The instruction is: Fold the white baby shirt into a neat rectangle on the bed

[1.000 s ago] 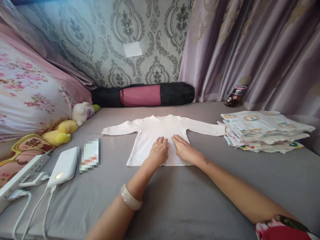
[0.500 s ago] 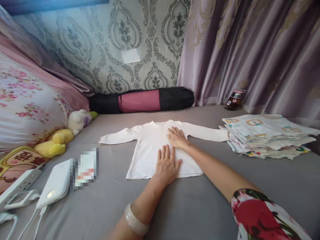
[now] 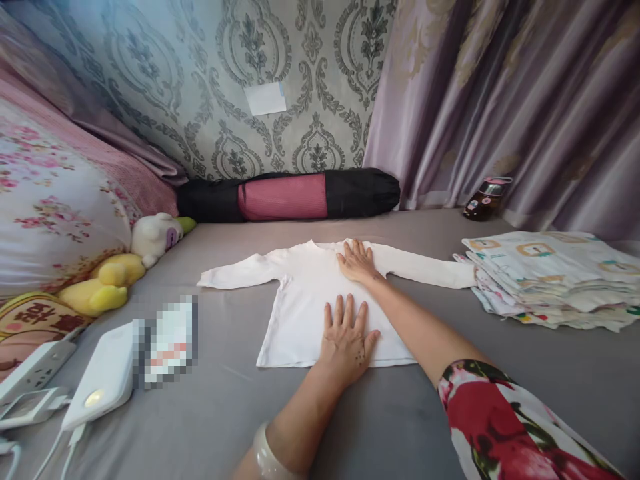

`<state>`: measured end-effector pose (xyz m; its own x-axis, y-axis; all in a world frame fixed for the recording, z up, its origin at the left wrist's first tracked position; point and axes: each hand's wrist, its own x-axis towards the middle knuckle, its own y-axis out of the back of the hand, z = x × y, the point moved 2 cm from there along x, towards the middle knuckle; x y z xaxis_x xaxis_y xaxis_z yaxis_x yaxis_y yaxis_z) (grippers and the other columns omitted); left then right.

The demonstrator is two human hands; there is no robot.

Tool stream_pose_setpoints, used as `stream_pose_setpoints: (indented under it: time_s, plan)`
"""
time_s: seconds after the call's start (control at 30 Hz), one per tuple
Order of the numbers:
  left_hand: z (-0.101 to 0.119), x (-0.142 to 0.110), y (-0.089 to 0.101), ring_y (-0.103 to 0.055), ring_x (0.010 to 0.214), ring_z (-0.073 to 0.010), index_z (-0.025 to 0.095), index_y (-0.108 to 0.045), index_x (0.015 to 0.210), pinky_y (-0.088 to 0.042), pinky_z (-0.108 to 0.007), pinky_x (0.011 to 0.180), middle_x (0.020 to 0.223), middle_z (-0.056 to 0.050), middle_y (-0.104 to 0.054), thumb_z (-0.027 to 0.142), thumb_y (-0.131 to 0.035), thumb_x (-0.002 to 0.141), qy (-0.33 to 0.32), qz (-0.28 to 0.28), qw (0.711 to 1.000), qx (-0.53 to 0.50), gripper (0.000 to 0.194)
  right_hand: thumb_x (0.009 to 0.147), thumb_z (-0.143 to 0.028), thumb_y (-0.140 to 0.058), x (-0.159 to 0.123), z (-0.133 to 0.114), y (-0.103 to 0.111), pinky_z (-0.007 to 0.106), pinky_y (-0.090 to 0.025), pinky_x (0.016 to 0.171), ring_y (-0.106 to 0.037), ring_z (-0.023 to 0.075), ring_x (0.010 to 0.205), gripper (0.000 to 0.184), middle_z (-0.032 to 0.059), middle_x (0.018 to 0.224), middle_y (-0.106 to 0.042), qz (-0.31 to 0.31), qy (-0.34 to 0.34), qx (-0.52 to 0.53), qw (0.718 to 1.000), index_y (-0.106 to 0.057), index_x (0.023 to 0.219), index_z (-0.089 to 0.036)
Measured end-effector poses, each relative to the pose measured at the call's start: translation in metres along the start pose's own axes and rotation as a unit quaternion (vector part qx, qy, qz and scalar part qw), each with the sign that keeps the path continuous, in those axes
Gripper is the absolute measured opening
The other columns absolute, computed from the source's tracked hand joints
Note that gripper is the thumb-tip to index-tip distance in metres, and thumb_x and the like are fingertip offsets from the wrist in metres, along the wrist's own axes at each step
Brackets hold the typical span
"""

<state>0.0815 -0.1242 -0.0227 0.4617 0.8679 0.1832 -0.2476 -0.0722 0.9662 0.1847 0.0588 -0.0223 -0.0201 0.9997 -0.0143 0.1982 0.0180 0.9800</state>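
Note:
A small white long-sleeved shirt [image 3: 300,313] lies spread flat on the grey bed sheet [image 3: 210,413], its sleeves stretched out to both sides. My left hand [image 3: 347,340] rests palm down on the lower body of the shirt, fingers spread. Higher up, near the collar and right shoulder, my right hand [image 3: 357,260] lies flat on the fabric with its fingers apart. Neither hand grips anything. The right cuff reaches the edge of a stack of folded printed cloths [image 3: 550,280]. My right forearm hides part of the shirt's lower right side.
At the left are a white power bank [image 3: 103,373] with cables, a power strip [image 3: 37,370], a blurred packet [image 3: 171,340] and plush toys [image 3: 107,287]. Along the wall lies a black and pink rolled bag [image 3: 283,197]. A dark bottle [image 3: 485,200] stands by the curtain [image 3: 450,100].
My right hand has slid slightly up toward the shirt's shoulder. My left hand stays on the lower front, fingers a bit more spread. The view has shifted slightly.

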Motion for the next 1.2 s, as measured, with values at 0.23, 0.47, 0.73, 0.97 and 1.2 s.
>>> stream_pose_setpoints:
  time_s: [0.23,0.47,0.73,0.97,1.2]
  plan:
    - [-0.001,0.002,0.004,-0.024,0.144,-0.0389,0.019,-0.038,0.148,-0.024,-0.062,0.114,0.155,-0.017,-0.032,0.054,-0.029,0.097,0.004,-0.026,1.0,0.004,0.063,0.1,-0.048,-0.021,-0.006,-0.001,0.012,0.048,-0.004,0.118,-0.003,0.0263,0.148,0.063,0.0123,0.162,-0.007,-0.037,0.01,0.031,0.999,-0.02,0.154,-0.015]
    - [0.0,0.003,0.007,-0.028,0.143,-0.0378,0.019,-0.04,0.148,-0.026,-0.059,0.113,0.154,-0.016,-0.036,0.053,-0.03,0.097,0.006,-0.03,0.999,0.034,0.061,0.101,-0.045,-0.015,-0.041,0.034,0.037,0.042,-0.008,0.119,-0.008,0.0232,0.148,0.065,0.0148,0.16,-0.014,-0.028,0.022,0.07,0.997,-0.02,0.153,-0.006]
    - [0.0,0.002,0.008,-0.027,0.143,-0.0361,0.02,-0.038,0.149,-0.026,-0.057,0.114,0.155,-0.015,-0.034,0.052,-0.027,0.099,0.0,-0.036,0.997,0.068,0.06,0.101,-0.048,-0.015,-0.08,0.087,0.03,0.045,-0.007,0.119,-0.009,0.0227,0.148,0.062,0.01,0.161,-0.016,-0.04,0.021,0.046,0.998,-0.029,0.152,-0.015]
    - [0.002,0.002,0.012,-0.026,0.144,-0.0354,0.02,-0.039,0.148,-0.025,-0.056,0.115,0.156,-0.014,-0.032,0.05,-0.033,0.098,0.008,-0.054,0.996,0.072,0.059,0.102,-0.04,-0.023,-0.103,0.12,0.052,0.036,-0.02,0.115,-0.027,0.0212,0.143,0.051,0.0091,0.155,-0.033,-0.025,0.025,0.023,0.999,-0.046,0.142,-0.018]
    - [0.001,0.002,0.012,-0.028,0.143,-0.0357,0.019,-0.043,0.146,-0.025,-0.056,0.115,0.154,-0.015,-0.036,0.048,-0.04,0.097,0.016,-0.043,0.998,0.052,0.057,0.095,-0.017,-0.037,-0.119,0.158,0.074,0.035,-0.031,0.102,-0.051,0.0245,0.12,0.035,0.0122,0.127,-0.061,0.041,-0.015,-0.117,0.992,-0.064,0.117,-0.015]
